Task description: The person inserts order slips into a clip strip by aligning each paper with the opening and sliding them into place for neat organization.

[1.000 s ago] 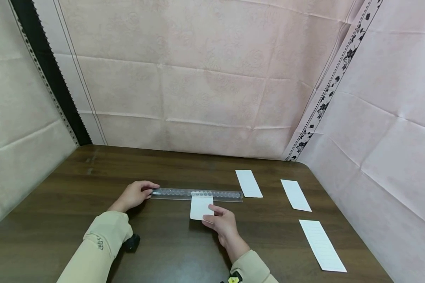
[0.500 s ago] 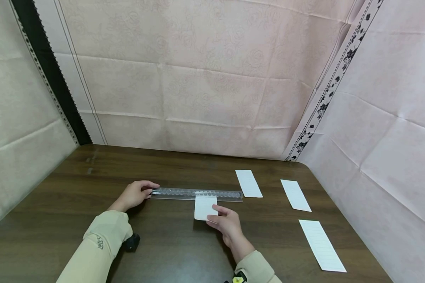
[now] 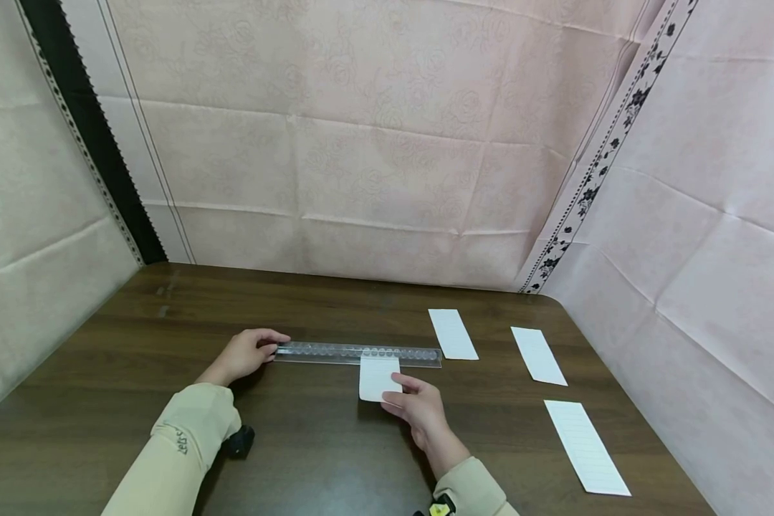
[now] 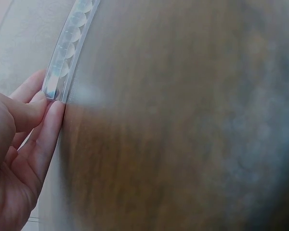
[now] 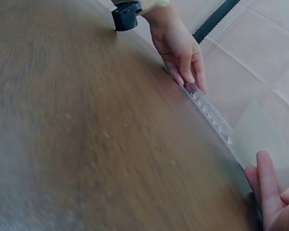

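Note:
A long clear plastic strip (image 3: 322, 351), with a row of round marble-like pieces along it, lies crosswise on the wooden table. My left hand (image 3: 248, 352) pinches its left end between thumb and fingers, also plain in the left wrist view, where round pieces (image 4: 72, 36) show. In my right hand (image 3: 418, 410) is a white card (image 3: 377, 381), gripped near its lower right corner. The card's top edge overlaps the strip right of its middle, with the round pieces showing over it. In the right wrist view the card (image 5: 260, 139) stands against the strip (image 5: 209, 110).
Three white paper slips lie at the right: a back slip (image 3: 453, 334), a middle slip (image 3: 539, 356) and a larger lined slip (image 3: 585, 446) nearer the front. Pale patterned cloth (image 3: 374, 143) hangs behind the dark wooden table (image 3: 297, 459) and along both sides.
My right hand has moved a little to the right with the white card, whose top edge stays along the strip. My left hand and the strip have kept their place.

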`<state>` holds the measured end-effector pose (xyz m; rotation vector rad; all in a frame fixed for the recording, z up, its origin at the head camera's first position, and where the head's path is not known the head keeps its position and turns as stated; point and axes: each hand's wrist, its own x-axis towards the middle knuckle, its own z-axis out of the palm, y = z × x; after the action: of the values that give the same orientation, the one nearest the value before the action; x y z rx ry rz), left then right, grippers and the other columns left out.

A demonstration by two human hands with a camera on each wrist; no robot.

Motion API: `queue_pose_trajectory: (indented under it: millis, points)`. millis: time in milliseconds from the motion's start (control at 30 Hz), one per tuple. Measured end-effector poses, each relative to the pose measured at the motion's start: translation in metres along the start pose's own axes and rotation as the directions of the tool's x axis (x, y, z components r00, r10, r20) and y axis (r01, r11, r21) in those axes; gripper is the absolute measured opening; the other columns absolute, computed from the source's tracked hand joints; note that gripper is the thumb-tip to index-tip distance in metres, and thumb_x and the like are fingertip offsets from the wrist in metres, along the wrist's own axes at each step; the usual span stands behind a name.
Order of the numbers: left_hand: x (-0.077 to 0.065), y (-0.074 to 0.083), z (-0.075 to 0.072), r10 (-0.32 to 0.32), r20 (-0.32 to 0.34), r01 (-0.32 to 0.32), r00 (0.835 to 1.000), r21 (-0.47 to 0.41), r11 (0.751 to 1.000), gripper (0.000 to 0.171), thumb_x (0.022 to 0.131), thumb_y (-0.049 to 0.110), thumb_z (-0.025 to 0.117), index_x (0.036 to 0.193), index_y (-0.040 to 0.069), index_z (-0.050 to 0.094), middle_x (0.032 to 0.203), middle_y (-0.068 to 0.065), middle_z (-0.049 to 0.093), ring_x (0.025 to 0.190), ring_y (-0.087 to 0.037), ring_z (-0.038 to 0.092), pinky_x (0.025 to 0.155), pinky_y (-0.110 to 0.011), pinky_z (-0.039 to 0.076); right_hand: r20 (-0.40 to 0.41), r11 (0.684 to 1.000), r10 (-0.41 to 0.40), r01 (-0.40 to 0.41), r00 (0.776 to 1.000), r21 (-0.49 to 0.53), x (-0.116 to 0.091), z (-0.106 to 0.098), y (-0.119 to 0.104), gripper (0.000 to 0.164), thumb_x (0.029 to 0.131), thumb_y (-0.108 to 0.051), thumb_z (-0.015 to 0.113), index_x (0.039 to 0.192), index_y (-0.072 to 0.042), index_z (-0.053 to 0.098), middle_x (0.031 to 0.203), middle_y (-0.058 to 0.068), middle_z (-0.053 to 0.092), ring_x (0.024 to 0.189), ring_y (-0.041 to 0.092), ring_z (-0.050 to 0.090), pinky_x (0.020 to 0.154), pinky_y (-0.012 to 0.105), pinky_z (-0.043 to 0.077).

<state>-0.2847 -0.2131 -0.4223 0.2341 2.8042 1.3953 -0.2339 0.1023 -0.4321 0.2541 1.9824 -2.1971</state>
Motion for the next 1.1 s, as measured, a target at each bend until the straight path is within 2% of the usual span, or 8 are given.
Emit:
queue_pose_trajectory:
  millis: [833, 1100]
  points:
    - [-0.002, 0.003, 0.0, -0.002, 0.006, 0.002, 1.0, -0.009, 1.0, 0.026, 0.093, -0.003, 0.05, 0.115, 0.001, 0.064, 0.121, -0.021, 0.055, 0.088, -0.019, 0.058, 0.073, -0.03, 0.053, 0.008, 1.0, -0.008, 0.008, 1.0, 0.013, 0.002, -0.011, -0.003, 0.042, 0.081, 0.013, 0.063, 0.121, 0.014, 0.052, 0.129, 0.032, 0.041, 0.078, 0.021, 0.064, 0.074, 0.035, 0.054]
    - [-0.002, 0.004, 0.0, 0.01, 0.005, -0.009, 1.0, -0.003, 1.0, 0.026, 0.093, -0.003, 0.05, 0.114, 0.001, 0.064, 0.119, -0.022, 0.056, 0.085, -0.018, 0.058, 0.071, -0.029, 0.053, -0.005, 1.0, 0.004, -0.004, 1.0, -0.011, 0.002, -0.018, -0.004, 0.043, 0.081, 0.011, 0.063, 0.123, 0.012, 0.052, 0.13, 0.033, 0.041, 0.078, 0.021, 0.063, 0.074, 0.035, 0.054]
